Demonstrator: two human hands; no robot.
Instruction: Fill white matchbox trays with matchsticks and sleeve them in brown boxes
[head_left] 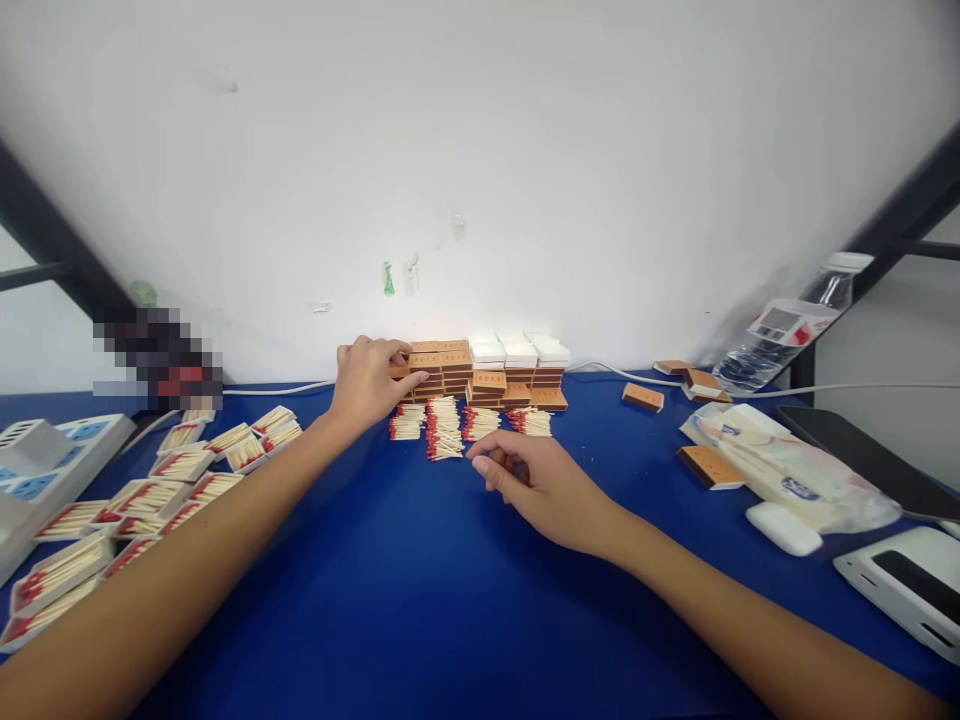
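My left hand (369, 380) is at the left end of a stack of orange-brown matchboxes (454, 360) by the wall. Its thumb and fingers close around a matchbox (398, 370) there. White matchbox trays (517, 350) sit on the right part of the stack. In front lie several small piles of red-tipped matches (444, 430), heads mostly to the left. My right hand (551, 490) hovers just right of and nearer than these piles. Its fingers are curled, with thumb and index tips close together and nothing visible between them.
Several open trays filled with matches (154, 498) lie at left beside a white power strip (71, 450). At right are loose matchboxes (643, 397), a tissue pack (795, 480), a white case (784, 528), a white device (892, 580) and a leaning bottle (787, 330).
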